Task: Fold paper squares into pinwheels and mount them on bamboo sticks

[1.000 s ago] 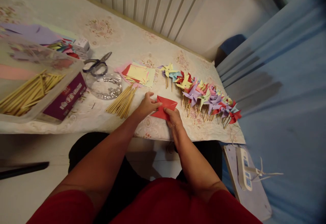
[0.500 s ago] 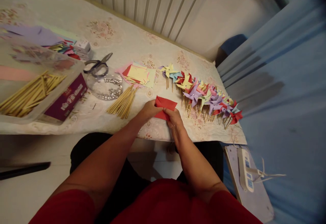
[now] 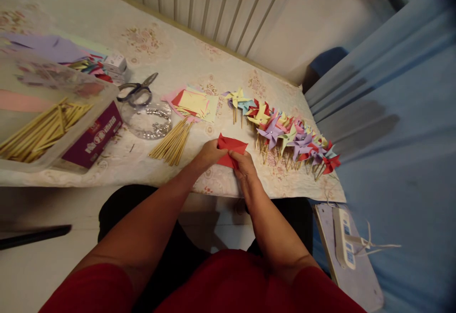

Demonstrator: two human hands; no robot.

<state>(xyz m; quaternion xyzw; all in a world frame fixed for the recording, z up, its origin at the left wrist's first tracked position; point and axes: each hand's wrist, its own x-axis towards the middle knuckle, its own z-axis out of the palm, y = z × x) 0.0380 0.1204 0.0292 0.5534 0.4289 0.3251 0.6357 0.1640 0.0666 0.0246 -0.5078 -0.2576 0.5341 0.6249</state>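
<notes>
Right of the fanned wooden sticks (image 3: 173, 142), a creased red paper square (image 3: 232, 145) is pinched by the left hand (image 3: 208, 154) and right hand (image 3: 244, 164), thumbs on top, other fingers mostly hidden. Paper pinwheels (image 3: 272, 132) lie farther right of the sticks.

Nothing readable from where I stand. Purple label (image 3: 93, 137) on clear bin (image 3: 46, 161), near left: pale lettering, illegible. Small white box (image 3: 114, 62) just beyond: marks too tiny.
</notes>
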